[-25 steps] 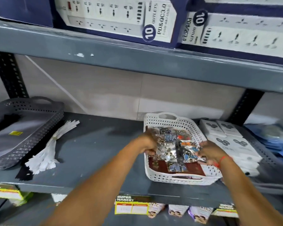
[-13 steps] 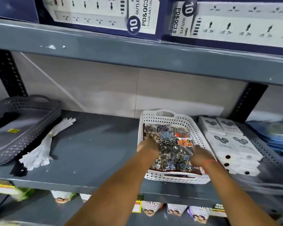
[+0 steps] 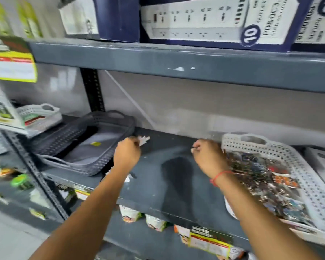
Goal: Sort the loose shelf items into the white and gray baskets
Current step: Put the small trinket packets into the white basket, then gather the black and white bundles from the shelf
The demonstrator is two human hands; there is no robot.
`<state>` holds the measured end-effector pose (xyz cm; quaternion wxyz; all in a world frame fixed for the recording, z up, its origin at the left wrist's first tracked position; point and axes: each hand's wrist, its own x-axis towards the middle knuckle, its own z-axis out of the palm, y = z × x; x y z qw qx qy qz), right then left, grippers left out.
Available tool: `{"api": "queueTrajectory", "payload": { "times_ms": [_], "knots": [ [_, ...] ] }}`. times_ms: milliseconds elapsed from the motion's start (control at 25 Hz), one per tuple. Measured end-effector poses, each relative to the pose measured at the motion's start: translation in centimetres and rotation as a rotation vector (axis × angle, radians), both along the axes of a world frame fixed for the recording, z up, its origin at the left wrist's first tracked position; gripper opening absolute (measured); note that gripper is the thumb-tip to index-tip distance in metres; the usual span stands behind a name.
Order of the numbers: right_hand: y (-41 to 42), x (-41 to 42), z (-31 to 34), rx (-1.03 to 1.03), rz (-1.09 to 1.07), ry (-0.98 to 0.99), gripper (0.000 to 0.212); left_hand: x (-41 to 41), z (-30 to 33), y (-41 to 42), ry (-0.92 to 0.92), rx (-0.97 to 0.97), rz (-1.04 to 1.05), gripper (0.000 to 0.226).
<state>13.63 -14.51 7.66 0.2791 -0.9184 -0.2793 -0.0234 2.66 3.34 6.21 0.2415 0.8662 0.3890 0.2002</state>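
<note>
The gray basket (image 3: 109,160) sits at the left of the shelf with flat gray packets inside. Just right of it, my left hand (image 3: 127,153) is closed over the bundle of white strips (image 3: 144,140), whose ends stick out above the hand and below my wrist. The white basket (image 3: 308,177) stands on the right, filled with shiny packets (image 3: 266,177). My right hand (image 3: 207,156) hovers over the bare shelf by the white basket's left rim, fingers curled, with nothing seen in it. The picture is blurred by motion.
Power strip boxes (image 3: 195,21) fill the shelf above, whose front edge (image 3: 176,59) hangs low. A black upright post (image 3: 92,91) stands behind the gray basket. Another white basket (image 3: 39,115) sits further left. White boxes (image 3: 323,162) lie right of the white basket.
Both hands have left the shiny packets in the white basket. My left hand moved left onto the white strip bundle, my right hand came out beside the basket, and the view swung left.
</note>
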Motion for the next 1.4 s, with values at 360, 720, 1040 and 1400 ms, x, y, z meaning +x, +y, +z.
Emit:
{"api": "queueTrajectory", "payload": {
  "times_ms": [360, 720, 1040, 1400],
  "knots": [
    [19.4, -9.9, -5.3, -0.186, 0.121, 0.319, 0.036, -4.7, -5.4, 6.9, 0.323, -0.060, -0.050, 0.033],
    [18.2, -8.0, -7.2, -0.180, -0.052, 0.352, 0.028, -2.4, -5.4, 6.9, 0.395, -0.080, -0.125, 0.031],
    [18.5, -6.7, -1.5, 0.079, -0.084, 0.291, 0.020, -0.3, -0.4, 8.2, 0.021, -0.184, -0.167, 0.017],
    [29.1, -8.8, 0.8, 0.011, 0.135, 0.335, 0.028, -2.9, 1.3, 19.4, 0.187, -0.113, -0.041, 0.027]
  ]
}}
